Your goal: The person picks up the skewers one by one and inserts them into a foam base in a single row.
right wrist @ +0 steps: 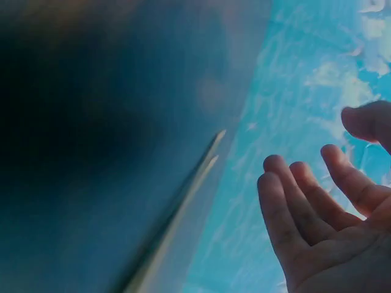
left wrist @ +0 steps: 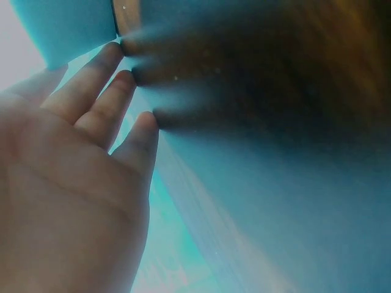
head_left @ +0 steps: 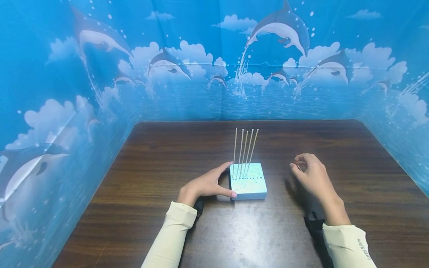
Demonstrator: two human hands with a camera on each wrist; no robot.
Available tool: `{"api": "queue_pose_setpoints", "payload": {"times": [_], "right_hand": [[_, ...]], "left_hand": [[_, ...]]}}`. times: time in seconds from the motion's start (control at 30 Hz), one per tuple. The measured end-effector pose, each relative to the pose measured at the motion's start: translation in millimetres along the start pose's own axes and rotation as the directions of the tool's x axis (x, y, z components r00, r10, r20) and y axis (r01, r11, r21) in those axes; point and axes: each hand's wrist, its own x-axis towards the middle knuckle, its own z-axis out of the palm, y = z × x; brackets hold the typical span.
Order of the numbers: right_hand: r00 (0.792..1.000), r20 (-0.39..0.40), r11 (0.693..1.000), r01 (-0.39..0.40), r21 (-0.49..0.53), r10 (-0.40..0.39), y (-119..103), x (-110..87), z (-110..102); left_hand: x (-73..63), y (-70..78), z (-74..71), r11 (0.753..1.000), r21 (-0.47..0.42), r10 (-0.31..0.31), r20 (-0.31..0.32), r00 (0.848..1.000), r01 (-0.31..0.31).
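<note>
A pale blue square block (head_left: pixel 248 190) lies on the table with a row of small holes across its top. Several thin, light sticks (head_left: pixel 247 149) stand in the left part of that row, leaning slightly apart. My left hand (head_left: pixel 207 185) holds the block by its left side, thumb at the front corner and forefinger at the back corner. In the left wrist view, the block (left wrist: pixel 76 27) shows beside the fingertips. To the right of the block, apart from it, my right hand (head_left: pixel 313 175) hovers with loosely bent fingers and nothing visible in them.
The dark wooden table (head_left: pixel 161 160) extends around the block. A blue cloth printed with dolphins (head_left: pixel 187 100) hangs behind and along the sides. In the right wrist view, a pair of thin pointed shapes (right wrist: pixel 183 198) appears beside the hand; what they are I cannot tell.
</note>
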Motion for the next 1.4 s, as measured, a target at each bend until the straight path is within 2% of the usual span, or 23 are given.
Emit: {"api": "queue_pose_setpoints", "payload": {"times": [0.2,0.33,0.43,0.87,1.13,1.4], "right_hand": [[0.994,0.098,0.996,-0.031,-0.078,0.039,22,-3.8,-4],[0.977,0.197,0.992,-0.067,-0.110,0.088,30,-4.6,-4],[0.962,0.243,0.986,-0.093,-0.141,0.125,37,-6.9,-3],[0.975,0.183,0.981,-0.094,-0.170,0.126,46,-14.3,0],[0.972,0.164,0.976,-0.141,-0.164,0.168,47,-13.8,-1],[0.975,0.151,0.976,-0.134,-0.170,0.161,44,-12.6,-2]], "left_hand": [[1.2,-1.4,0.9,1.000,0.016,-0.005,-0.003,1.000,0.005],[1.5,-0.7,0.6,1.000,0.012,-0.004,-0.010,1.000,0.005],[1.1,0.4,0.0,1.000,0.008,-0.005,-0.008,1.000,0.005],[0.6,0.4,0.3,1.000,0.010,-0.005,-0.009,1.000,0.005],[0.2,0.7,0.3,1.000,0.004,0.003,-0.015,1.000,-0.002],[1.1,-1.1,1.1,1.000,0.010,0.008,-0.011,1.000,-0.008]]}}
